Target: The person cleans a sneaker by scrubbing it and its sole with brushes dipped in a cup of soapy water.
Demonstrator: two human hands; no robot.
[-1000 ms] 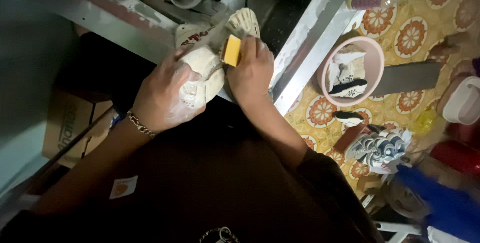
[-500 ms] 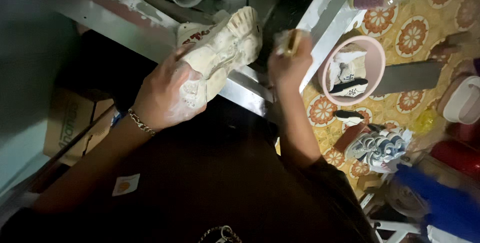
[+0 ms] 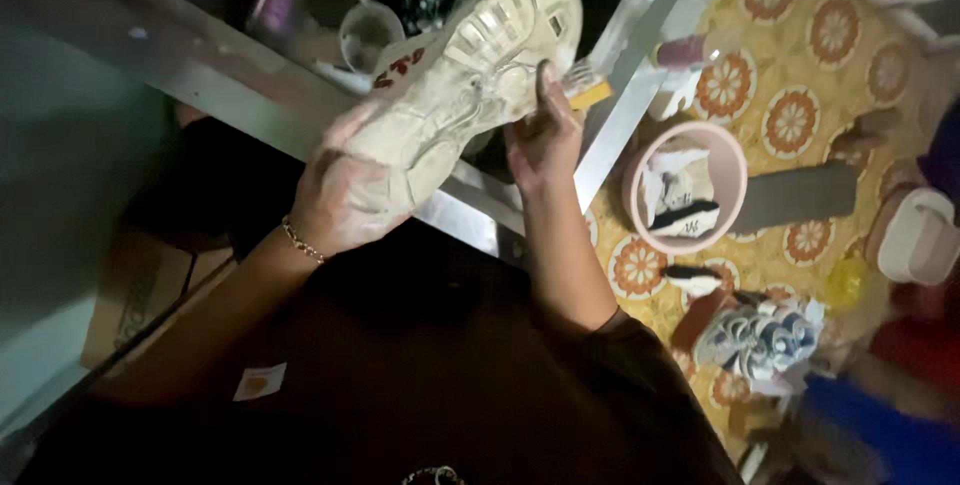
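above the metal bench (image 3: 250, 95), two hands grip one pale sneaker (image 3: 470, 75).

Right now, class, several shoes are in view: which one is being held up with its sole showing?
The cream-white sneaker, gripped by the left hand with the right hand against it. The others rest lower: a pair in the pink basin, another on the patterned floor.

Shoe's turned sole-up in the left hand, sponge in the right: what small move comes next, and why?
Probably bring the yellow sponge in the right hand back across the sole of the shoe: the left hand holds it sole-up, and the sponge sits off at its edge.
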